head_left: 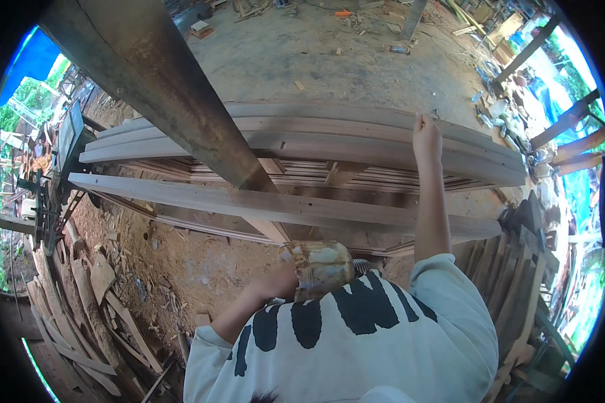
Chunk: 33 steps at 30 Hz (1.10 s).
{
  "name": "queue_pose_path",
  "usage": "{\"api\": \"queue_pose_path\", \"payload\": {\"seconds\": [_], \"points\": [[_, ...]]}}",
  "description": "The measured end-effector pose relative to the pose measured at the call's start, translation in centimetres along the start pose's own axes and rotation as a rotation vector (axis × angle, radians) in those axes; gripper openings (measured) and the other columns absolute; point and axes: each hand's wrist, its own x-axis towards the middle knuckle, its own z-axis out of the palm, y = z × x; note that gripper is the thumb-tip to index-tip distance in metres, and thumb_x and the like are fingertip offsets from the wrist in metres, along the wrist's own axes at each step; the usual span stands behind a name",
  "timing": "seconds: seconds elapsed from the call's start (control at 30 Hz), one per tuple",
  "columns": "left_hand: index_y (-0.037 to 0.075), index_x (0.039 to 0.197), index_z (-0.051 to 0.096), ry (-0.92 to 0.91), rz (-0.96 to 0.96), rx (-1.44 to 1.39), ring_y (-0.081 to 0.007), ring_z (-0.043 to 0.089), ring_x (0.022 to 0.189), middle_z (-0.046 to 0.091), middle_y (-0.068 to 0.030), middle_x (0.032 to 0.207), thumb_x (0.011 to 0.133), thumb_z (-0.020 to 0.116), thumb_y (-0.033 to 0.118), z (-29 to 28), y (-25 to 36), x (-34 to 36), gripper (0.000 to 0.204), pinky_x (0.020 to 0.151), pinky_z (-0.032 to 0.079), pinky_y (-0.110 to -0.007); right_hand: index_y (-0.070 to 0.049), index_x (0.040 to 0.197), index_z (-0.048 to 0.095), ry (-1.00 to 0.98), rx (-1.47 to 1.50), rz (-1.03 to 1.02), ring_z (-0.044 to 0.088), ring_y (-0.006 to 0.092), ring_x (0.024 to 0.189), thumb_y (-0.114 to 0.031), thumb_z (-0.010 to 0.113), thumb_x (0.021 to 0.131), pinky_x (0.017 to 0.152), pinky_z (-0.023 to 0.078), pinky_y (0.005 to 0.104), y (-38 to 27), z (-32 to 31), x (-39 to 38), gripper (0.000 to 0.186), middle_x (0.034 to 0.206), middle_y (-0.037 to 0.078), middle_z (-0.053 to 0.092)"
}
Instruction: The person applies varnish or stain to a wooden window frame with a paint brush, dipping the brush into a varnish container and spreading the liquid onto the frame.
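Both hands are up at the wooden frame [302, 144] across the middle of the picture; my right hand [427, 138] rests curled on its top rail, right of centre, while my left hand [275, 282] clenches a rusty power tool [321, 267] at lower centre (its working end is hidden behind my shirt). Bare dirt floor [175, 269] lies open lower left; a dark post [161, 87] slants across the frame from upper left.

No packages, labels, signs or screens are showing anywhere in the head view; nothing of that kind is appearing near the hands or around the workplace.
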Motion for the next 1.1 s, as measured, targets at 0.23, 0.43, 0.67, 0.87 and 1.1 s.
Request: {"api": "queue_pose_path", "payload": {"seconds": [0.23, 0.43, 0.67, 0.87, 1.1], "points": [[0.005, 0.127, 0.055, -0.184, -0.247, 0.05, -0.0315, 0.055, 0.117, 0.058, -0.019, 0.127, 0.082, 0.071, 0.024, 0.8, 1.3, 1.3, 0.051, 0.101, 0.043, -0.037, 0.004, 0.098, 0.063, -0.21, 0.743, 0.133, 0.068, 0.0185, 0.062, -0.033, 0.05, 0.1, 0.056, 0.055, 0.0294, -1.9, 0.7, -1.6, 0.04, 0.083, 0.015, 0.068], [0.006, 0.129, 0.055, -0.125, -0.341, -0.062, -0.0293, 0.055, 0.119, 0.058, -0.0169, 0.128, 0.084, 0.068, 0.025, 2.0, 0.0, 0.6, 0.05, 0.1, 0.043, -0.036, 0.005, 0.099, 0.063, -0.128, 0.741, 0.157, 0.068, 0.0159, 0.061, -0.035, 0.049, 0.101, 0.053, 0.056, 0.0272, 1.9, -0.6, -0.1, 0.042, 0.084, 0.014, 0.068], [0.002, 0.129, 0.054, -0.109, -0.172, -0.079, -0.0252, 0.053, 0.121, 0.058, -0.0152, 0.129, 0.078, 0.072, 0.018, 2.4, -1.4, 0.8, 0.056, 0.101, 0.041, -0.035, 0.004, 0.104, 0.061, -0.191, 0.79, 0.164, 0.068, 0.0164, 0.06, -0.033, 0.048, 0.101, 0.054, 0.057, 0.0273, 0.0, 1.1, -1.7, 0.04, 0.087, 0.015, 0.068], [0.002, 0.128, 0.055, -0.139, -0.242, -0.032, -0.0237, 0.053, 0.119, 0.058, -0.0149, 0.129, 0.075, 0.075, 0.014, 3.6, -1.7, 1.2, 0.058, 0.1, 0.041, -0.034, 0.004, 0.107, 0.061, -0.286, 0.888, 0.151, 0.068, 0.0173, 0.06, -0.032, 0.049, 0.101, 0.053, 0.057, 0.0272, -0.4, 1.2, -1.9, 0.038, 0.086, 0.014, 0.068], [0.002, 0.129, 0.055, -0.139, -0.289, -0.094, -0.0228, 0.053, 0.119, 0.058, -0.0143, 0.129, 0.074, 0.075, 0.013, 5.1, -2.3, 1.0, 0.06, 0.1, 0.041, -0.034, 0.001, 0.101, 0.064, 0.112, 0.278, 0.058, 0.069, 0.0284, 0.07, -0.032, 0.049, 0.1, 0.06, 0.055, 0.037, 9.2, -3.0, 2.8, 0.036, 0.088, 0.019, 0.069]]}}
